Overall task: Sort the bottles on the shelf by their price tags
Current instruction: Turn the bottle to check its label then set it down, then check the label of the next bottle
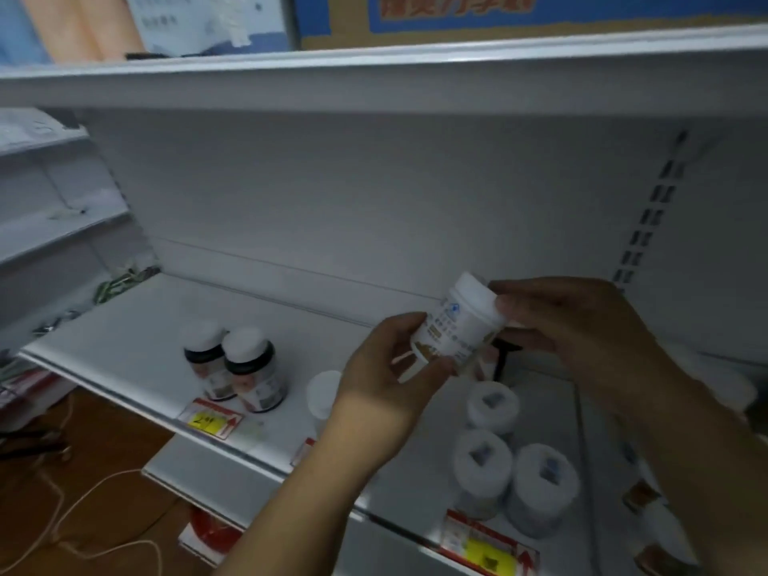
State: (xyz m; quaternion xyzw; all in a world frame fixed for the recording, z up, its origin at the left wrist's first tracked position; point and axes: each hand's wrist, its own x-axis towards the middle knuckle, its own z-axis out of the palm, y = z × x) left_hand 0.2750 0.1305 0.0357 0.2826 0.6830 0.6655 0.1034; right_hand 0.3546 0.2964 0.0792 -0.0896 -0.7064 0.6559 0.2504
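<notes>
A white bottle (pixel 459 324) with a white cap and printed label is tilted in the air above the white shelf (pixel 137 326). My left hand (pixel 386 367) grips its lower end and my right hand (pixel 582 326) holds its cap end. Two dark bottles with white caps (pixel 237 363) stand side by side on the shelf, behind a red and yellow price tag (pixel 210 418). Three white-capped bottles (pixel 505 463) stand below my hands, behind another red and yellow price tag (pixel 488 548). One more white cap (pixel 322 392) shows just left of my left wrist.
An upper shelf (pixel 374 76) runs overhead. A slotted upright (pixel 652 209) sits at the back right. More bottles (pixel 652 513) stand at the far right, partly behind my right forearm. Brown floor with cables (pixel 62 513) lies at the lower left.
</notes>
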